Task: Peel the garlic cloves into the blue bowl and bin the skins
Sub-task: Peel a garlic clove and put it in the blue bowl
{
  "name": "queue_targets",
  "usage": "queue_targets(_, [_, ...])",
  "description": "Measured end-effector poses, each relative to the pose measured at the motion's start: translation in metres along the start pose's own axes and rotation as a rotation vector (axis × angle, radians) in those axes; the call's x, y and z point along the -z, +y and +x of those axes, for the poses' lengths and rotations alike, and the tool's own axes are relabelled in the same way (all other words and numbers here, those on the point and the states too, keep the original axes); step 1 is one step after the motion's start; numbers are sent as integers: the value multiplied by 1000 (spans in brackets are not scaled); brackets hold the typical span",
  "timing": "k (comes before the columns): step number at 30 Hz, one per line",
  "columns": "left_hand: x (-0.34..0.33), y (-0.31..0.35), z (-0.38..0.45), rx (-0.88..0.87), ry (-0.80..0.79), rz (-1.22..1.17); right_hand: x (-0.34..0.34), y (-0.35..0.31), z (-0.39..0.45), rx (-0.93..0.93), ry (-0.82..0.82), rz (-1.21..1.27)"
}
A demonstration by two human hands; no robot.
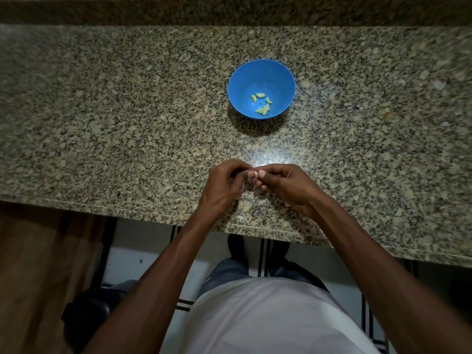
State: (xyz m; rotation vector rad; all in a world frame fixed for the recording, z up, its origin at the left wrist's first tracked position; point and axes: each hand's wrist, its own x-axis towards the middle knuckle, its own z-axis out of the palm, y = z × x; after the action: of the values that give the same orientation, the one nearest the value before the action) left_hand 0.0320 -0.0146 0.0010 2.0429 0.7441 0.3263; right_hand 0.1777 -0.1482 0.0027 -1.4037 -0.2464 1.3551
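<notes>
From the head camera I look down on a speckled granite desk (102, 111) with both of my hands brought together just above its near edge. My left hand (224, 185) has its fingers curled inward, and my right hand (288, 187) is curled the same way, the thumbs meeting tip to tip between them. Each grip is closed around something small and pale at the fingertips, which I take to be a garlic clove (251, 178), though the fingers hide most of it and I cannot tell how much skin it carries. Farther out on the desk, well apart from my hands and slightly to the right, stands the blue bowl (261, 72), upright, with several small peeled cloves (261, 103) lying on its bottom. Below the desk edge I see my white shirt (268, 315) and a tiled floor (127, 259).
</notes>
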Motion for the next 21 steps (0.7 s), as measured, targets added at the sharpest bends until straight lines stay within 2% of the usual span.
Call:
queue_targets(4, [-6,0,0,1,48,61,-4,3,0,106,20,-218])
queue_targets(7, [-10,-2,-1,-25,2,141,-9,1,1,176,74,-376])
queue_targets(10, [-13,-5,-3,-121,-74,277,-15,-4,2,253,97,-612])
queue_targets(14, [-13,-1,1,-165,-83,351,-23,-5,1,360,128,-823])
queue_targets(17, [-13,0,3,-137,-77,342,-25,-4,-1,445,182,-881])
queue_targets(21, [-18,11,1,-12,-45,235,-29,-5,-3,482,253,-973])
